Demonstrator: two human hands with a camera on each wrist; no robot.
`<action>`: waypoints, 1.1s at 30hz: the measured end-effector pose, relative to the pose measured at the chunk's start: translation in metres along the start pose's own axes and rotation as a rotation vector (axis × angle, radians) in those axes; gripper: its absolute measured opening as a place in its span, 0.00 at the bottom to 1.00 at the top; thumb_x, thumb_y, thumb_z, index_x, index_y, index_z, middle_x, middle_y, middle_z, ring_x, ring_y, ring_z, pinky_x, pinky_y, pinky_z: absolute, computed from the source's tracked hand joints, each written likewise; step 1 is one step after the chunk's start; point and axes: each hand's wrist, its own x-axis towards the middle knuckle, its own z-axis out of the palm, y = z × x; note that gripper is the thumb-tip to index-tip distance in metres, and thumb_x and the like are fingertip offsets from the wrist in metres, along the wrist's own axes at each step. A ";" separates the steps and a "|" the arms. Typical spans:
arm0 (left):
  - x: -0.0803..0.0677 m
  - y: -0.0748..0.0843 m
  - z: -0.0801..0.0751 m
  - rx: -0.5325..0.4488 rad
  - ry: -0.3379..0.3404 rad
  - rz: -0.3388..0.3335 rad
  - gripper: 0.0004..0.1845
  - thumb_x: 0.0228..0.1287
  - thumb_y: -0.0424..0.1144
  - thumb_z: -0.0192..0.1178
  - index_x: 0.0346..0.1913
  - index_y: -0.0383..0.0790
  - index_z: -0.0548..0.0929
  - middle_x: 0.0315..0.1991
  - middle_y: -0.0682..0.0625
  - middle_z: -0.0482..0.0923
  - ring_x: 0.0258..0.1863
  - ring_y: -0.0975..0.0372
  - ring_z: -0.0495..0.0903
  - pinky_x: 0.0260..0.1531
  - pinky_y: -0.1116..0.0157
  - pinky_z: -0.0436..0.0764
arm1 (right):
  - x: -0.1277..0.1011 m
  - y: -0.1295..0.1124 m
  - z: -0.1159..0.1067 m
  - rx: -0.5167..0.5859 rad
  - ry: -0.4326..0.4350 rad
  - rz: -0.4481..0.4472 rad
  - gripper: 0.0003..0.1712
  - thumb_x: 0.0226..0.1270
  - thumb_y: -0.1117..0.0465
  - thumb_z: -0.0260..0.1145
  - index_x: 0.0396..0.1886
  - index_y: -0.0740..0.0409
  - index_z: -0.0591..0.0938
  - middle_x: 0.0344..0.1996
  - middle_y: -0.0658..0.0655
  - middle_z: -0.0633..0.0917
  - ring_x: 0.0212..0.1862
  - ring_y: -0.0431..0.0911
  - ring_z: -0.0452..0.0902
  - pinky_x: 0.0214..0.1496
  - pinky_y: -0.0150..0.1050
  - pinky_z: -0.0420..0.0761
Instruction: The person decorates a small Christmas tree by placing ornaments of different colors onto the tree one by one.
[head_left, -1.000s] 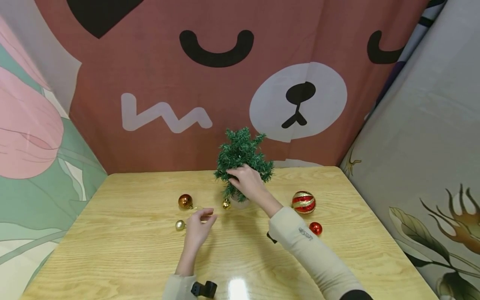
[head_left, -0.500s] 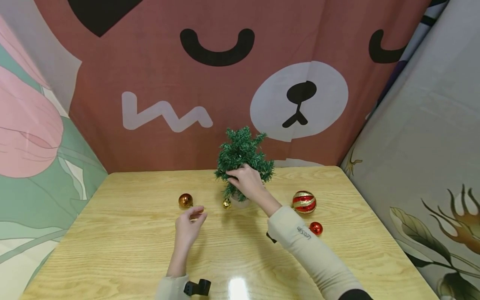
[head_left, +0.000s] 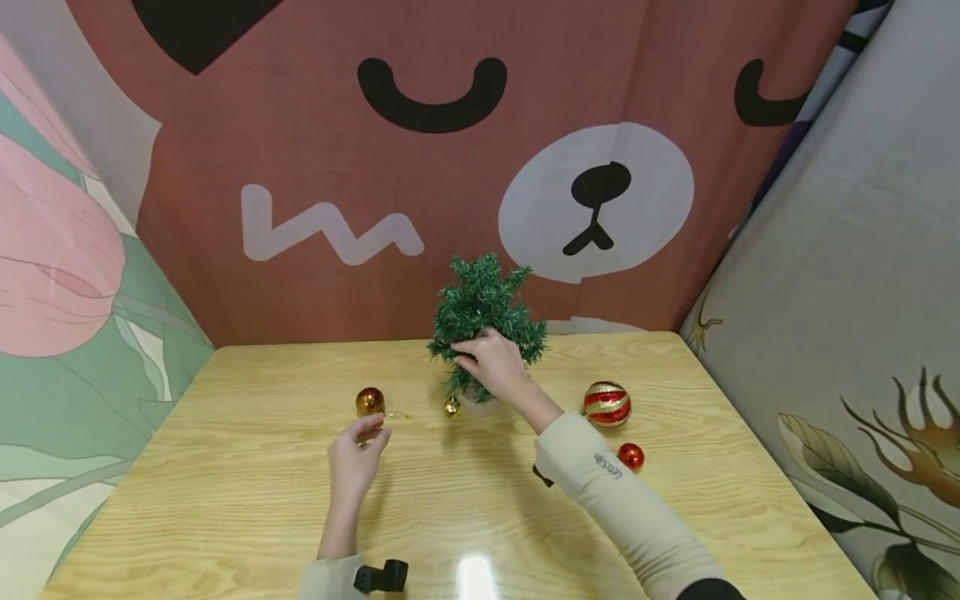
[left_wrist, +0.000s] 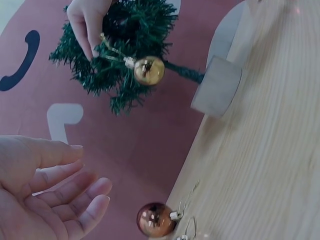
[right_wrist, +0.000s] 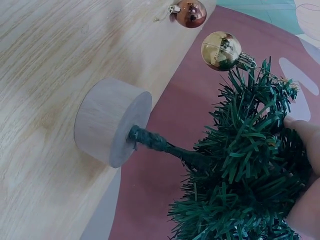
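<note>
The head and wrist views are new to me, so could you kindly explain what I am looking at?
Certainly. There is no machine at work here, just a person's two bare hands. The head picture comes from a camera worn on the head, looking forward and down. Each wrist picture comes from a camera on that wrist, so the scene looks slanted there. On the wooden table stand a small green tree and, lying loose, a brown ball, a striped ball and a red ball. A gold ball hangs from the tree. The right hand grips the branches; the left hand holds nothing.
</note>
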 end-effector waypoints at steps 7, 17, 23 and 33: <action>0.001 -0.008 -0.010 -0.052 0.053 -0.018 0.11 0.53 0.23 0.59 0.42 0.25 0.79 0.38 0.35 0.79 0.37 0.51 0.78 0.33 0.76 0.75 | 0.000 0.001 0.000 0.002 0.001 0.000 0.13 0.58 0.56 0.64 0.43 0.51 0.84 0.32 0.50 0.84 0.38 0.47 0.75 0.24 0.35 0.76; 0.002 -0.027 -0.017 -0.089 0.179 -0.023 0.10 0.51 0.21 0.59 0.39 0.24 0.80 0.38 0.33 0.78 0.34 0.55 0.79 0.29 0.81 0.73 | -0.001 0.002 0.001 0.011 0.002 0.001 0.13 0.57 0.56 0.64 0.42 0.51 0.84 0.32 0.50 0.84 0.37 0.47 0.74 0.23 0.35 0.76; 0.002 -0.037 -0.019 -0.045 0.179 -0.072 0.12 0.50 0.22 0.60 0.40 0.23 0.79 0.39 0.31 0.77 0.36 0.47 0.79 0.29 0.77 0.76 | 0.000 0.002 0.002 -0.002 -0.001 0.000 0.13 0.58 0.55 0.64 0.43 0.51 0.84 0.32 0.49 0.84 0.37 0.46 0.74 0.21 0.34 0.75; 0.003 -0.048 -0.020 0.053 0.096 -0.150 0.18 0.49 0.24 0.62 0.46 0.23 0.76 0.43 0.28 0.74 0.40 0.41 0.76 0.37 0.54 0.78 | 0.000 0.002 0.002 0.001 0.010 -0.017 0.13 0.58 0.55 0.64 0.43 0.51 0.84 0.31 0.49 0.85 0.37 0.46 0.75 0.20 0.33 0.74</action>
